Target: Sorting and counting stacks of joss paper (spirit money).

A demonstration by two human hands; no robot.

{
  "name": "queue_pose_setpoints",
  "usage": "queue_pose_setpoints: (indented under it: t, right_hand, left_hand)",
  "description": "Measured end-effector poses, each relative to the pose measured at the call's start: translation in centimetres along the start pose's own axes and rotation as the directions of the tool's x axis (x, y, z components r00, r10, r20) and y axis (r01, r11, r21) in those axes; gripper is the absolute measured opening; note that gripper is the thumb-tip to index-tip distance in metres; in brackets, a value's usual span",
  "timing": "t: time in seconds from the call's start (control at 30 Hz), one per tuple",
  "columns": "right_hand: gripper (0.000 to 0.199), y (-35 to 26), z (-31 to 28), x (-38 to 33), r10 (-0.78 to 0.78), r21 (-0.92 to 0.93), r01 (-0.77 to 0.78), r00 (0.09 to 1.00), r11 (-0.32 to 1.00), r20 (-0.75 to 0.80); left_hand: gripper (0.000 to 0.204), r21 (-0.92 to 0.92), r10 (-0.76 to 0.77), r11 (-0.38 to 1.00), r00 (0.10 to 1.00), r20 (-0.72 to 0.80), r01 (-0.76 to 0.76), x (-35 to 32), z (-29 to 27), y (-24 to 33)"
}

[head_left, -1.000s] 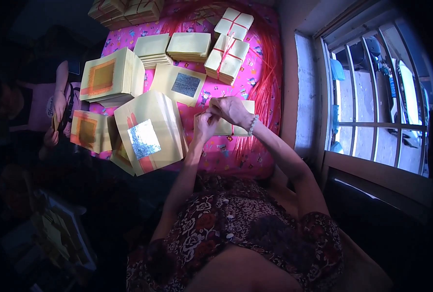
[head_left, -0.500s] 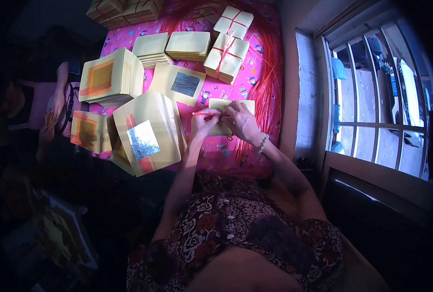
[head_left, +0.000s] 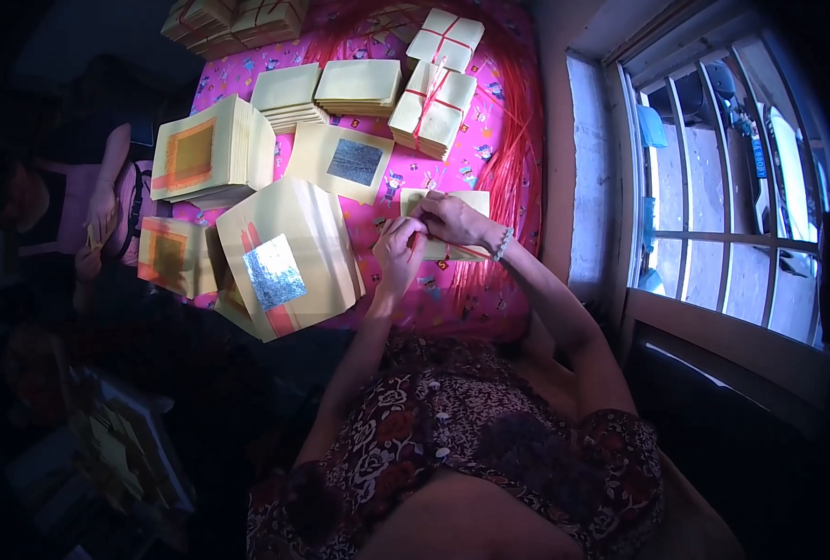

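Observation:
A small stack of pale yellow paper [head_left: 475,203] lies on the pink patterned tablecloth in front of me. Red plastic string [head_left: 468,250] runs across its near part and up to my fingers. My left hand [head_left: 400,247] is closed on the string at the left side of the stack. My right hand [head_left: 449,220], with a beaded bracelet at the wrist, presses over the top of the stack, its fingers pinched against the left ones. The fingertips overlap, so the exact hold of the right hand on the string is partly hidden.
Finished-looking bundles tied in red string [head_left: 433,110] stand behind. Left of my hands are paper stacks with silver [head_left: 275,272] and orange squares [head_left: 189,156]. Loose red strands [head_left: 517,177] hang along the table's right side, near a barred window [head_left: 723,187]. Another person [head_left: 102,201] handles paper at far left.
My hands have come together over the left part of the stack. A length of string that stuck out left of my left hand is now drawn in, and string shows across the near part.

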State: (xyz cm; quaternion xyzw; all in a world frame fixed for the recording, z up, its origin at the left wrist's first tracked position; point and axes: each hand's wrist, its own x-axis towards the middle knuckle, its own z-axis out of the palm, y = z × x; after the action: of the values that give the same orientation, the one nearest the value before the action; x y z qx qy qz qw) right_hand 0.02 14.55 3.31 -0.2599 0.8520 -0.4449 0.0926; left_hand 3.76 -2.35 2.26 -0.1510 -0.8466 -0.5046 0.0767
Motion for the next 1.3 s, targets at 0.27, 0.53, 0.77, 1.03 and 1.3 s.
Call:
queue_pose_setpoints:
  t: [0.27, 0.53, 0.77, 1.03, 1.3]
  right_hand:
    - [0.013, 0.4, 1.5, -0.7, 0.053, -0.117, -0.063, 0.995, 0.991, -0.088]
    - [0.016, 0.1, 0.5, -0.7, 0.03, -0.01, -0.032, 0.995, 0.999, -0.096]
    - [0.012, 0.2, -0.1, -0.4, 0.027, 0.067, -0.023, 0.997, 0.998, -0.071]
    - [0.017, -0.5, 0.2, 0.2, 0.046, -0.142, -0.045, 0.999, 0.989, 0.006]
    - [0.03, 0.0, 0.1, -0.3, 0.074, -0.346, -0.078, 0.997, 0.935, -0.023]
  left_hand:
    - [0.011, -0.026, -0.008, 1.0, 0.981, -0.192, 0.003, -0.3, 0.7, -0.4]
    - [0.016, -0.077, -0.076, 0.995, 0.96, -0.27, 0.057, -0.4, 1.2, -1.3]
    - [0.016, -0.078, -0.036, 0.997, 0.957, -0.289, 0.014, -0.2, 1.1, -0.7]
    - [0.015, -0.136, -0.091, 0.989, 0.952, -0.294, 0.052, -0.8, 1.0, -1.1]
    - [0.01, -0.306, -0.178, 0.947, 0.954, -0.241, 0.099, -3.1, 0.1, -2.5]
